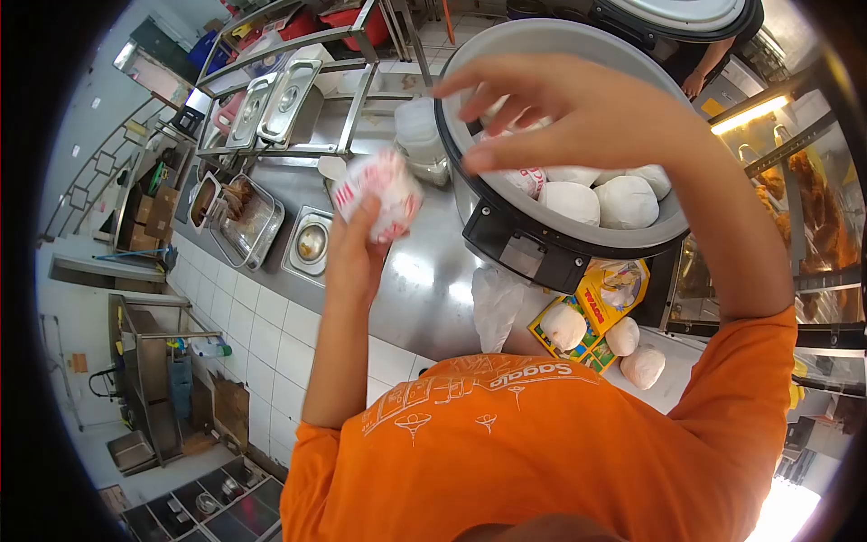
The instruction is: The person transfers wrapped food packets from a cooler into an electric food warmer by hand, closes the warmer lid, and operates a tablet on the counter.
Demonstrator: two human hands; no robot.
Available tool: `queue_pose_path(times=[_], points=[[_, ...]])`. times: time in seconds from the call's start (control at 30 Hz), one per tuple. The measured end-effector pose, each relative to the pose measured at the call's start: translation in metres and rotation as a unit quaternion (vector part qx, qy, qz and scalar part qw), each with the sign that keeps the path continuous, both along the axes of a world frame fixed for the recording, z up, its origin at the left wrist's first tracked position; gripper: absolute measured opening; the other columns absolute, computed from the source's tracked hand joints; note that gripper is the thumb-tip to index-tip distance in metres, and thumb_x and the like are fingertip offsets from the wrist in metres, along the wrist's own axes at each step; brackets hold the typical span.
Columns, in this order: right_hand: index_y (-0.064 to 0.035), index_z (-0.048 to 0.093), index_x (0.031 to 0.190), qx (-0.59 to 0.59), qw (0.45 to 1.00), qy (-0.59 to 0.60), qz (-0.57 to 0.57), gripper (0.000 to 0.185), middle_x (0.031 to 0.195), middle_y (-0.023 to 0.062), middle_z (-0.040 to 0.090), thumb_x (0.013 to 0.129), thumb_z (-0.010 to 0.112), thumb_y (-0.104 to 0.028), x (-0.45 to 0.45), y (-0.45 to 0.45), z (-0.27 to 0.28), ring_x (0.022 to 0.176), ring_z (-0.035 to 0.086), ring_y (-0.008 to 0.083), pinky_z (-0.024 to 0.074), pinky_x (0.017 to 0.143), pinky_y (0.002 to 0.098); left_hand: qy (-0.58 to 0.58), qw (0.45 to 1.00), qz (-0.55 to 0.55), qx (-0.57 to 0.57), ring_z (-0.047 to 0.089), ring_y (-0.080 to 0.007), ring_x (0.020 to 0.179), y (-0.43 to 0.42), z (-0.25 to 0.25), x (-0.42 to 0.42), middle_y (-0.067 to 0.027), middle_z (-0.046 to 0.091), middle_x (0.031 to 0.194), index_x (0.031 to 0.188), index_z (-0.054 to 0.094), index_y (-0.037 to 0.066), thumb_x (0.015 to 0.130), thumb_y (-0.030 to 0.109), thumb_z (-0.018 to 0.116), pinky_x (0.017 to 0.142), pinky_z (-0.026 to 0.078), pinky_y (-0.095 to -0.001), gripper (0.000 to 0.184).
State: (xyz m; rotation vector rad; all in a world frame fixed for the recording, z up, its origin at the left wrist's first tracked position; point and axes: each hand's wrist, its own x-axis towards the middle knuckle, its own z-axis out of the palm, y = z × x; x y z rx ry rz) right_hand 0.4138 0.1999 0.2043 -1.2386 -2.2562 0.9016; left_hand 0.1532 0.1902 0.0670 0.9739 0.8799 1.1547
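Note:
A round bundle in white paper with red print (384,194) is held up in my left hand (361,235), its fingers against the underside. Over the left rim of a large round grey pot (564,41), my right hand (551,113) has its fingers spread and holds nothing. Inside the pot lie several white wrapped bundles (629,201), some partly hidden behind my right hand and forearm. A crumpled clear plastic bag (495,303) lies on the counter in front of the pot.
Several round bundles (623,336) rest near a yellow ROYAL box (611,294). On the steel counter (420,280) are a glass tray (248,226) and a small metal pan (312,242). A lit display case (804,194) stands right. Another person's hand (694,84) shows behind.

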Motion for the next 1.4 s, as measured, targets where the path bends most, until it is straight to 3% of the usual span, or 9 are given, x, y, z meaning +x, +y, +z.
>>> queue_pose_path(times=[0.1, 0.27, 0.37, 0.4, 0.73, 0.93, 1.03, 1.13, 1.4], points=[[-0.0019, 0.046, 0.130, 0.103, 0.989, 0.079, 0.065, 0.068, 0.112, 0.0122, 0.060, 0.078, 0.075, -0.034, -0.024, 0.007, -0.015, 0.098, 0.060, 0.0189, 0.0498, 0.084, 0.0318, 0.035, 0.990, -0.050, 0.126, 0.053, -0.0193, 0.112, 0.002, 0.072, 0.041, -0.0104, 0.052, 0.125, 0.127, 0.046, -0.002, 0.092, 0.032, 0.053, 0.093, 0.041, -0.0334, 0.049], [-0.0046, 0.043, 0.131, -0.142, 0.961, 0.234, 0.032, 0.064, 0.115, 0.0089, 0.059, 0.078, 0.075, -0.021, 0.015, 0.058, -0.013, 0.104, 0.059, 0.0168, 0.0478, 0.091, 0.0302, 0.162, 0.969, -0.045, 0.183, 0.036, -0.0242, 0.129, 0.036, 0.081, 0.066, -0.0178, 0.038, 0.137, 0.135, 0.033, -0.006, 0.092, 0.043, 0.046, 0.107, 0.025, -0.0348, 0.066], [-0.0040, 0.041, 0.132, -0.293, 0.916, 0.272, 0.030, 0.061, 0.119, 0.0076, 0.056, 0.081, 0.072, -0.018, 0.045, 0.082, -0.051, 0.111, 0.056, 0.0174, 0.0451, 0.096, 0.0340, 0.153, 0.981, -0.012, 0.115, 0.034, -0.0218, 0.125, 0.037, 0.054, 0.058, -0.0084, 0.039, 0.135, 0.141, 0.031, 0.007, 0.093, 0.049, 0.041, 0.105, 0.020, -0.0368, 0.064], [-0.0039, 0.041, 0.132, -0.309, 0.912, 0.270, 0.002, 0.060, 0.120, 0.0075, 0.056, 0.082, 0.071, -0.018, 0.048, 0.082, -0.070, 0.112, 0.055, 0.0181, 0.0440, 0.098, 0.0356, 0.158, 0.977, -0.044, 0.133, 0.024, -0.0263, 0.136, 0.028, 0.057, 0.055, -0.0192, 0.031, 0.142, 0.140, 0.027, -0.005, 0.093, 0.044, 0.045, 0.111, 0.016, -0.0360, 0.070], [0.0022, 0.023, 0.140, -0.458, 0.878, 0.118, -0.071, 0.065, 0.136, 0.0195, 0.044, 0.094, 0.055, -0.029, 0.037, 0.104, -0.107, 0.123, 0.048, 0.0293, 0.0366, 0.106, 0.0411, 0.165, 0.985, -0.018, 0.053, 0.039, -0.0255, 0.125, -0.004, 0.025, 0.001, -0.0125, 0.040, 0.137, 0.138, 0.039, 0.006, 0.091, 0.046, 0.045, 0.105, 0.025, -0.0404, 0.062], [-0.0214, 0.029, 0.145, -0.144, 0.958, -0.230, -0.097, 0.055, 0.127, 0.0159, 0.056, 0.096, 0.049, -0.037, 0.025, 0.098, -0.100, 0.110, 0.057, 0.0269, 0.0435, 0.094, 0.0368, 0.150, 0.988, -0.007, 0.020, 0.041, -0.0249, 0.123, -0.015, 0.021, -0.013, -0.0115, 0.045, 0.134, 0.135, 0.043, 0.006, 0.091, 0.045, 0.045, 0.104, 0.027, -0.0398, 0.059], [-0.0295, 0.033, 0.143, -0.066, 0.967, -0.241, -0.053, 0.053, 0.126, 0.0184, 0.057, 0.094, 0.052, -0.035, 0.033, 0.107, -0.116, 0.109, 0.057, 0.0284, 0.0447, 0.092, 0.0373, 0.149, 0.989, -0.005, 0.025, 0.041, -0.0248, 0.123, -0.019, 0.019, -0.017, -0.0111, 0.045, 0.133, 0.134, 0.043, 0.006, 0.092, 0.045, 0.045, 0.104, 0.027, -0.0395, 0.058], [-0.0199, 0.040, 0.141, -0.036, 0.968, -0.245, -0.043, 0.053, 0.117, 0.0195, 0.061, 0.092, 0.055, -0.034, 0.034, 0.109, -0.113, 0.109, 0.058, 0.0272, 0.0458, 0.091, 0.0366, 0.139, 0.990, -0.009, 0.022, 0.040, -0.0243, 0.123, -0.023, 0.017, -0.020, -0.0099, 0.046, 0.133, 0.133, 0.044, 0.006, 0.092, 0.044, 0.045, 0.104, 0.027, -0.0389, 0.056], [-0.0084, 0.037, 0.141, -0.320, 0.935, -0.110, -0.108, 0.057, 0.124, 0.0147, 0.055, 0.096, 0.041, -0.043, 0.028, 0.115, -0.108, 0.108, 0.056, 0.0235, 0.0479, 0.089, 0.0347, 0.125, 0.992, -0.024, 0.007, 0.041, -0.0229, 0.122, -0.029, 0.014, -0.024, -0.0077, 0.047, 0.132, 0.130, 0.047, 0.006, 0.092, 0.043, 0.045, 0.103, 0.027, -0.0384, 0.053]])
